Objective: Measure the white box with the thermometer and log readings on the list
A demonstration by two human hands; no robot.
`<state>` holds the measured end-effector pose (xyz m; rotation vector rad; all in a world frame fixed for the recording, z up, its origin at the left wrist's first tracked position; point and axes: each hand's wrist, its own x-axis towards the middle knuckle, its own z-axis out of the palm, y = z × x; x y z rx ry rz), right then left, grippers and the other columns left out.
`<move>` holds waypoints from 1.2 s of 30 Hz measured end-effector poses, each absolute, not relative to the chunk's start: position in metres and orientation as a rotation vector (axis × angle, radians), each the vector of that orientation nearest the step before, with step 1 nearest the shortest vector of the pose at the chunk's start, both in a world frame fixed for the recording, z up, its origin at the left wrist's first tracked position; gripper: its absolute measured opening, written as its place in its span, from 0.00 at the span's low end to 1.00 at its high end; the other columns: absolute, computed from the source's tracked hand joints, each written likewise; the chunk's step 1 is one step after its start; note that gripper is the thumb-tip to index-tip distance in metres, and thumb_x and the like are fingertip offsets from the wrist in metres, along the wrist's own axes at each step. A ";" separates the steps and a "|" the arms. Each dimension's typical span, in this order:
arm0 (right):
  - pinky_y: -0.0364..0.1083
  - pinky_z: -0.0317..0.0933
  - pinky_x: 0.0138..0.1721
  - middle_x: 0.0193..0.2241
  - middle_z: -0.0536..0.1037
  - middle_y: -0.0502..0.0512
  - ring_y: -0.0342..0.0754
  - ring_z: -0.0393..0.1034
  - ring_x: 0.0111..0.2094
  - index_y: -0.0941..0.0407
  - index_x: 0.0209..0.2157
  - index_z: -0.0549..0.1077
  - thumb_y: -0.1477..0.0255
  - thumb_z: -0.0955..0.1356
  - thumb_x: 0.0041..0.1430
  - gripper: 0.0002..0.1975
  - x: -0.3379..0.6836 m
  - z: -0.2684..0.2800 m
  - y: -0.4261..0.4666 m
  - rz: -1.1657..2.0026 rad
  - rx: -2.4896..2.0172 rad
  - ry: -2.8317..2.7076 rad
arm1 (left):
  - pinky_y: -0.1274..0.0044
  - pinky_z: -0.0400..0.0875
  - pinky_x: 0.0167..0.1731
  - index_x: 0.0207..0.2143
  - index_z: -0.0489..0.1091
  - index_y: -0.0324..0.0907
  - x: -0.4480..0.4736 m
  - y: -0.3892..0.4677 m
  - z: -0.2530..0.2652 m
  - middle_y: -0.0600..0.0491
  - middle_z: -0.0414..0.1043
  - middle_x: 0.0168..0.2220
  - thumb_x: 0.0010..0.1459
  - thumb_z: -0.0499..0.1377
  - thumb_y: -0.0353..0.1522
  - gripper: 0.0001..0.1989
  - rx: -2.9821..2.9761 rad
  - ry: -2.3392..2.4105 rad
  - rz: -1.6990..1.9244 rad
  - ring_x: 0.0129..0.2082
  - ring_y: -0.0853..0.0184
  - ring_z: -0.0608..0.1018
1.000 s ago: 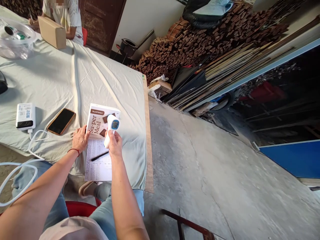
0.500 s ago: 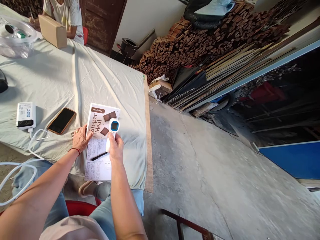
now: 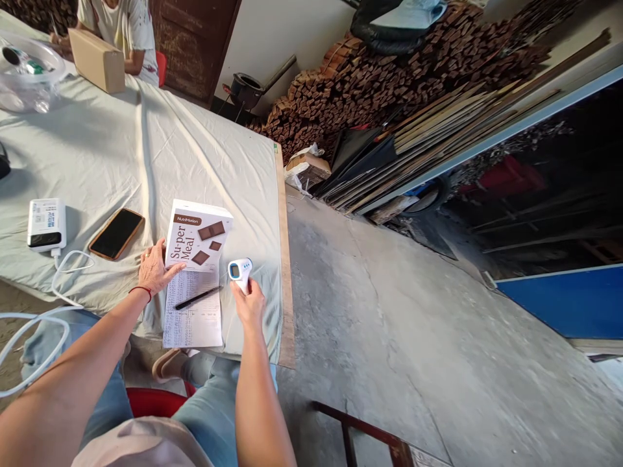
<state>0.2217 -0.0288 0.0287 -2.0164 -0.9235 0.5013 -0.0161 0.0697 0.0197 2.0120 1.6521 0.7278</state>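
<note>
My right hand (image 3: pixel 249 303) grips a white and blue infrared thermometer (image 3: pixel 240 271) by its handle, just right of the papers. The small dark screen faces up toward me. Spread at the lower left edge of a white box (image 3: pixel 204 227) printed "NutriMotion Su-per Meal", my left hand (image 3: pixel 158 267) touches it with the fingers apart. Under and in front of the box lies a printed sheet (image 3: pixel 192 331) full of small writing. A black pen (image 3: pixel 197 298) rests slantwise across that sheet.
Left of the box are a phone (image 3: pixel 117 233) and a white power bank (image 3: pixel 47 224) with a white cable (image 3: pixel 63 279). Farther back stand a cardboard box (image 3: pixel 97 61) and a clear plastic tub (image 3: pixel 34 78). A person (image 3: pixel 119 32) sits at the far side. The table's wooden edge (image 3: pixel 286 292) shows at right.
My right hand has carried the thermometer rightward and down, from over the box to beside it. The screen has turned, and the box's printed front is uncovered. My left hand stays at the box.
</note>
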 end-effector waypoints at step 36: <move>0.44 0.61 0.29 0.22 0.71 0.48 0.44 0.62 0.23 0.53 0.29 0.68 0.57 0.63 0.51 0.13 0.155 -0.013 -0.013 0.683 -1.611 -1.122 | 0.57 0.45 0.66 0.67 0.46 0.40 -0.002 0.071 0.014 0.38 0.62 0.62 0.41 0.67 0.54 0.57 2.136 1.802 0.568 0.64 0.46 0.62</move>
